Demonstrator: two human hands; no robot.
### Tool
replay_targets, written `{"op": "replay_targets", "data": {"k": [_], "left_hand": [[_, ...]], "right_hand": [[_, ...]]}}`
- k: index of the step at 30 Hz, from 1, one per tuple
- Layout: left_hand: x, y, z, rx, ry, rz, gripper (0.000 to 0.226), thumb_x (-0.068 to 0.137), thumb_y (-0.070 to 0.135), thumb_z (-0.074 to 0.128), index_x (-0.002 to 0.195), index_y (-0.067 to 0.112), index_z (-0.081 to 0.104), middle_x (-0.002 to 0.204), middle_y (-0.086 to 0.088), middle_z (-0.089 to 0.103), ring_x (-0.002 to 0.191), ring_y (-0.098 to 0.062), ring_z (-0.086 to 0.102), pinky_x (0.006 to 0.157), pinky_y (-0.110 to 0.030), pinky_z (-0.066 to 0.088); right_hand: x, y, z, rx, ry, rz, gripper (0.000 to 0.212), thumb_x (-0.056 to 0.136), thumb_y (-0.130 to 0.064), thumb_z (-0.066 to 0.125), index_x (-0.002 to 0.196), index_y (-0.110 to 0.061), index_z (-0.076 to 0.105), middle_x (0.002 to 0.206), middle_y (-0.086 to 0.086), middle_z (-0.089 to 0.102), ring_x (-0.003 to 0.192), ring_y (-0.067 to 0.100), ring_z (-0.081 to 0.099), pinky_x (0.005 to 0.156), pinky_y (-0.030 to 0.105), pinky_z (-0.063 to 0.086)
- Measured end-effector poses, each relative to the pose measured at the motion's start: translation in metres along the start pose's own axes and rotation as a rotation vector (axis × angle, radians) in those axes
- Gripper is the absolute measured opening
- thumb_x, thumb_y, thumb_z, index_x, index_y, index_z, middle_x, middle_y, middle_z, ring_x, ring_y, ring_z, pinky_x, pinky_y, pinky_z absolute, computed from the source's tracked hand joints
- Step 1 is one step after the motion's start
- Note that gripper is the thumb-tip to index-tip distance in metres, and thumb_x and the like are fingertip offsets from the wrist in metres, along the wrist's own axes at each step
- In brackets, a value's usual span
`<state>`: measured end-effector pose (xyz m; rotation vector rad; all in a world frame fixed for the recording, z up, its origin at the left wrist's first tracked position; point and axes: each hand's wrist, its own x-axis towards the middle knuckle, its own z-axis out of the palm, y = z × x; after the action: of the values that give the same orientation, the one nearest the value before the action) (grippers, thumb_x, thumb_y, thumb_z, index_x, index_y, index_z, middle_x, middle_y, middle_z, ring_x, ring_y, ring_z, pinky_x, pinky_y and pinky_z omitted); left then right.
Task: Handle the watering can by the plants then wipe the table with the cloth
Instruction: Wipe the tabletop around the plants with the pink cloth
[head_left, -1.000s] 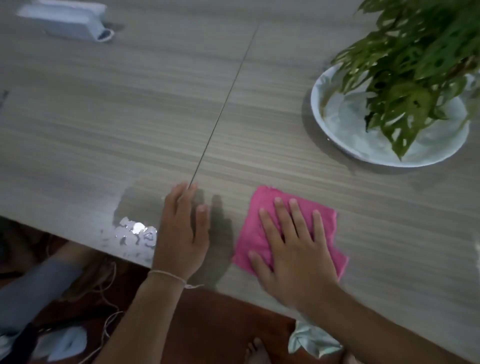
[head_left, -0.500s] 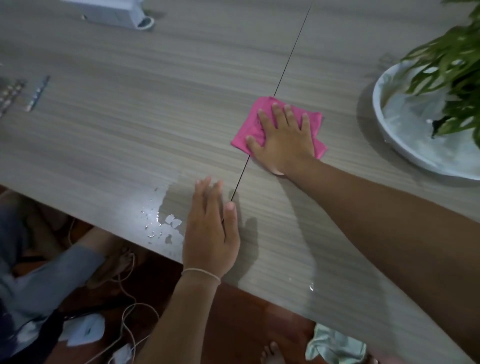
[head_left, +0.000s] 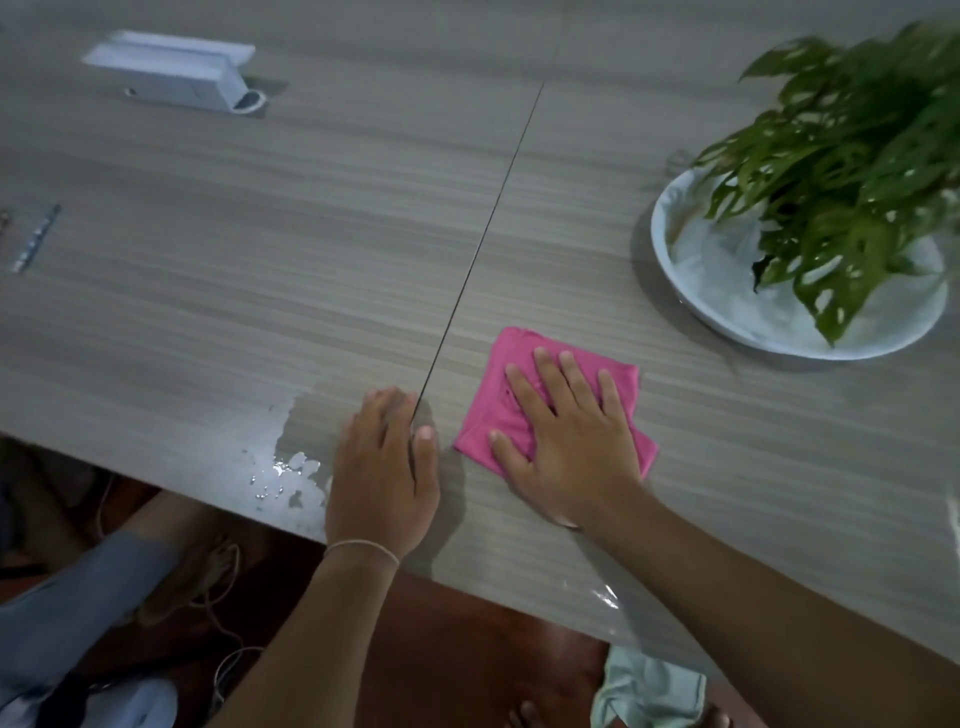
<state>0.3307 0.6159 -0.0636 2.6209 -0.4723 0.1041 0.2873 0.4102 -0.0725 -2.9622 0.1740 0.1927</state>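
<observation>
A folded pink cloth lies flat on the grey wood-grain table, right of the dark seam. My right hand presses flat on the cloth, fingers spread and pointing away. My left hand rests palm down on the bare table at the seam, close to the near edge. A patch of water glistens just left of my left hand. A leafy green plant stands in a white dish at the right. No watering can is in view.
A white box-like device lies at the far left of the table. A thin strip-like object sits near the left edge. Below the near edge are cables and a pale green cloth on the reddish floor.
My right hand has pulled the pink cloth back toward the near edge after pushing it out along the seam. My left hand stays planted by the water patch.
</observation>
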Motion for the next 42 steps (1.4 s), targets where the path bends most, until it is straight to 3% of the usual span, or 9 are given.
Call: {"op": "replay_targets", "data": {"k": [4, 11, 16, 20, 25, 28, 32, 39, 42], "left_hand": [[0.0, -0.001, 0.001, 0.033, -0.003, 0.024, 0.05, 0.098, 0.031, 0.034, 0.129, 0.0, 0.057, 0.137, -0.02, 0.052, 0.132, -0.037, 0.046, 0.109, -0.052, 0.04], [-0.015, 0.041, 0.027, 0.075, -0.143, 0.365, 0.051, 0.099, 0.032, 0.035, 0.135, 0.003, 0.056, 0.142, -0.018, 0.051, 0.141, -0.035, 0.038, 0.112, -0.05, 0.037], [-0.031, 0.128, 0.061, 0.078, -0.195, 0.361, 0.05, 0.097, 0.032, 0.039, 0.136, 0.006, 0.054, 0.146, -0.015, 0.046, 0.142, -0.034, 0.037, 0.114, -0.05, 0.035], [-0.037, 0.134, 0.062, 0.106, -0.203, 0.328, 0.052, 0.097, 0.035, 0.038, 0.138, 0.007, 0.052, 0.148, -0.016, 0.044, 0.141, -0.033, 0.038, 0.111, -0.053, 0.037], [-0.038, 0.131, 0.064, 0.101, -0.128, 0.276, 0.053, 0.098, 0.037, 0.038, 0.139, 0.006, 0.05, 0.151, -0.017, 0.041, 0.144, -0.032, 0.033, 0.114, -0.051, 0.035], [-0.04, 0.132, 0.064, 0.098, -0.052, 0.238, 0.053, 0.097, 0.035, 0.04, 0.138, 0.004, 0.052, 0.149, -0.02, 0.042, 0.144, -0.034, 0.033, 0.115, -0.049, 0.033], [-0.04, 0.134, 0.061, 0.001, 0.043, 0.159, 0.047, 0.098, 0.028, 0.04, 0.133, 0.001, 0.055, 0.144, -0.023, 0.047, 0.14, -0.038, 0.038, 0.111, -0.056, 0.036], [-0.031, 0.127, 0.058, -0.307, 0.183, -0.123, 0.047, 0.101, 0.022, 0.031, 0.138, -0.002, 0.05, 0.144, -0.021, 0.045, 0.141, -0.031, 0.038, 0.114, -0.049, 0.036], [-0.027, 0.128, 0.06, -0.319, 0.181, -0.198, 0.05, 0.101, 0.027, 0.03, 0.138, 0.0, 0.05, 0.145, -0.019, 0.045, 0.141, -0.03, 0.039, 0.112, -0.051, 0.039]], "right_hand": [[-0.034, 0.054, -0.007, 0.013, 0.002, 0.081, 0.079, 0.096, -0.076, 0.009, 0.165, -0.038, 0.0, 0.173, -0.002, -0.011, 0.159, 0.021, -0.014, 0.126, 0.052, -0.012], [-0.115, 0.184, -0.023, 0.021, 0.031, 0.335, 0.082, 0.093, -0.076, 0.011, 0.165, -0.038, 0.01, 0.175, -0.002, 0.001, 0.161, 0.021, -0.002, 0.128, 0.051, 0.0], [-0.173, 0.288, -0.036, 0.036, 0.076, 0.545, 0.088, 0.089, -0.076, 0.013, 0.165, -0.032, 0.018, 0.174, 0.006, 0.013, 0.16, 0.027, 0.008, 0.128, 0.053, 0.007], [-0.191, 0.336, -0.047, 0.026, 0.07, 0.619, 0.092, 0.089, -0.077, 0.01, 0.165, -0.027, 0.02, 0.174, 0.01, 0.015, 0.159, 0.031, 0.011, 0.126, 0.057, 0.011], [-0.183, 0.313, -0.041, 0.028, 0.032, 0.602, 0.088, 0.09, -0.075, 0.011, 0.165, -0.03, 0.019, 0.174, 0.01, 0.012, 0.16, 0.031, 0.007, 0.126, 0.059, 0.007], [-0.173, 0.263, -0.027, -0.006, 0.026, 0.458, 0.082, 0.095, -0.074, 0.008, 0.166, -0.032, 0.01, 0.174, 0.01, 0.006, 0.161, 0.031, 0.001, 0.126, 0.06, 0.004], [-0.143, 0.18, -0.006, 0.001, 0.052, 0.245, 0.079, 0.1, -0.072, 0.015, 0.164, -0.027, 0.02, 0.172, 0.012, 0.013, 0.159, 0.036, 0.009, 0.124, 0.065, 0.009], [-0.029, 0.103, -0.007, 0.024, 0.004, 0.025, 0.083, 0.094, -0.077, 0.01, 0.165, -0.034, 0.006, 0.175, 0.005, -0.003, 0.16, 0.029, -0.008, 0.123, 0.058, -0.016], [0.039, 0.094, -0.016, 0.044, 0.015, 0.007, 0.084, 0.093, -0.077, 0.011, 0.165, -0.034, 0.007, 0.175, 0.004, -0.003, 0.16, 0.027, -0.007, 0.123, 0.056, -0.016]]}}
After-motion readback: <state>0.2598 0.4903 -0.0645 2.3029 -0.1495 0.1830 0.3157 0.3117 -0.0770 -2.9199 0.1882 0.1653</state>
